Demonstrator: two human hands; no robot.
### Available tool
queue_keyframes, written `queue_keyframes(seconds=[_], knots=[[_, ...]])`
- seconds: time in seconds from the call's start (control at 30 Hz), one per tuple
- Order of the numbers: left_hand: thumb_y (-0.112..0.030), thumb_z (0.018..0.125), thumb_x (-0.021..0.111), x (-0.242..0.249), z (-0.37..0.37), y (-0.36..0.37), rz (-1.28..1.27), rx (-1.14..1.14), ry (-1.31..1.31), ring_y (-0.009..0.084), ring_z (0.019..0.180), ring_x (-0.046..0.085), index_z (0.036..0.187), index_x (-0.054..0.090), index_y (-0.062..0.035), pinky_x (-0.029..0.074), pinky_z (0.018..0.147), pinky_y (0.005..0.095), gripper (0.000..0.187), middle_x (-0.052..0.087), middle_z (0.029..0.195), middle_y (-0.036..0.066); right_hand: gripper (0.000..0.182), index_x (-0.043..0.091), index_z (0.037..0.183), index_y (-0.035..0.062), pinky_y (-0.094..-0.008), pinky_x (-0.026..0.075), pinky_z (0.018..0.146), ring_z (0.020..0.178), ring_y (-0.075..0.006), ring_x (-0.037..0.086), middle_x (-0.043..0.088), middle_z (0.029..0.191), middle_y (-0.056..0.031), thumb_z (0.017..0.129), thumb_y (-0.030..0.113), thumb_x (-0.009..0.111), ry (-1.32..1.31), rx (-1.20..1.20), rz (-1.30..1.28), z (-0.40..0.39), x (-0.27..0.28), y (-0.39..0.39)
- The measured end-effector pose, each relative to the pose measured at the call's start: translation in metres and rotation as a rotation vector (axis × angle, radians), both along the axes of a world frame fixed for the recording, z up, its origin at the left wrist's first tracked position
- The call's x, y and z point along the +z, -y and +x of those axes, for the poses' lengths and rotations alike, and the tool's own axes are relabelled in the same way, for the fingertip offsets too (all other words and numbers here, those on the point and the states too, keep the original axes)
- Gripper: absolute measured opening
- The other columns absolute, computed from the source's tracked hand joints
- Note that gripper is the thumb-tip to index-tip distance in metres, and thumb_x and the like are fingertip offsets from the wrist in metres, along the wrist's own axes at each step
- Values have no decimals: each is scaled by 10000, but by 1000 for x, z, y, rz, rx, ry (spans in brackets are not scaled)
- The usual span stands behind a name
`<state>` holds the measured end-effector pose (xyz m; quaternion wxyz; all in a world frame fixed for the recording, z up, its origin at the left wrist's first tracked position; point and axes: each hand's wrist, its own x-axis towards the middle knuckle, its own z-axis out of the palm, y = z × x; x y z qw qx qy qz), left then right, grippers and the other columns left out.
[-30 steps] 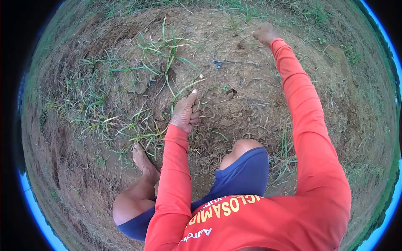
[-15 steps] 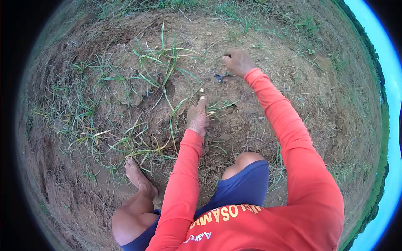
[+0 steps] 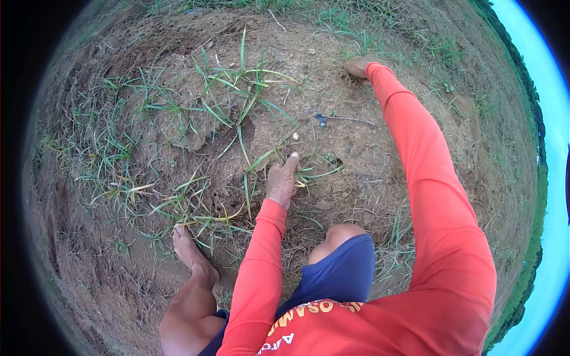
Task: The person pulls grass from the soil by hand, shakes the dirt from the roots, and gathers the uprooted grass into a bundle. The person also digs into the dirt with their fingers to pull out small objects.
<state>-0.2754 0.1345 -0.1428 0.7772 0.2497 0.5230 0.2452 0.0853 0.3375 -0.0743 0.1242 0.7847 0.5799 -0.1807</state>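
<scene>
My left hand (image 3: pixel 282 181) is low over the soil at the middle, its fingers closed round the base of some long green grass blades (image 3: pixel 320 173). Its thumb points up toward a small pale stone (image 3: pixel 295 136). Farther out and to the right, my right hand (image 3: pixel 357 67) reaches down to the bare soil, mostly hidden past the red sleeve, with its fingers out of sight. Between the hands lies a small dark scrap (image 3: pixel 321 120) beside a thin twig (image 3: pixel 351 120).
A large grass tuft (image 3: pixel 243 89) grows left of centre, with more grass (image 3: pixel 113 151) farther left. My bare foot (image 3: pixel 189 246) rests at the lower left, and my bent knee (image 3: pixel 344 234) is below my left hand. Trees and sky edge the right side.
My right hand has moved away from me and to the right, from near the dark scrap to soil farther out. My left hand still holds the grass; the view has shifted slightly.
</scene>
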Motion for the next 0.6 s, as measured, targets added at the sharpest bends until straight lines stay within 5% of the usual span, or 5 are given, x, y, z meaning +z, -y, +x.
queue_keyframes(seconds=[0.07, 0.2, 0.4, 0.53, 0.6], knots=[[-416, 948, 691, 3, 0, 0, -9, -8, 23, 49, 396, 353, 776, 572, -134, 185, 369, 244, 351, 424, 549, -75, 395, 750, 1079, 6, -425, 568, 870, 1118, -359, 687, 713, 1181, -224, 889, 310, 583, -56, -123, 10, -1, 9, 9], [-418, 948, 692, 10, 0, 0, -12, -3, 37, 50, 388, 348, 777, 572, -134, 185, 370, 240, 352, 413, 531, -76, 434, 728, 1143, -31, -450, 536, 964, 1139, -389, 680, 693, 1227, -247, 884, 298, 612, 225, 116, -30, 51, -70, -25], [-410, 950, 693, 1, 1, 1, 6, 20, 27, 53, 379, 338, 776, 576, -133, 182, 368, 242, 348, 411, 524, -77, 379, 748, 1081, -24, -448, 554, 944, 1110, -384, 694, 715, 1166, -238, 863, 268, 642, 282, 135, 85, 64, -70, -22], [-407, 949, 698, -3, 0, 2, -19, 23, 48, 55, 379, 366, 773, 576, -131, 188, 362, 241, 349, 434, 525, -68, 339, 764, 1007, 0, -458, 561, 877, 1016, -364, 721, 746, 1077, -197, 892, 301, 657, 329, 162, 100, 16, 50, 15], [-408, 948, 699, 2, 2, -1, -15, 22, 61, 56, 376, 368, 776, 575, -129, 190, 359, 242, 350, 441, 527, -66, 335, 767, 991, 11, -455, 557, 830, 938, -355, 721, 752, 1028, -177, 901, 318, 669, 133, 83, 201, 30, 84, 25]])
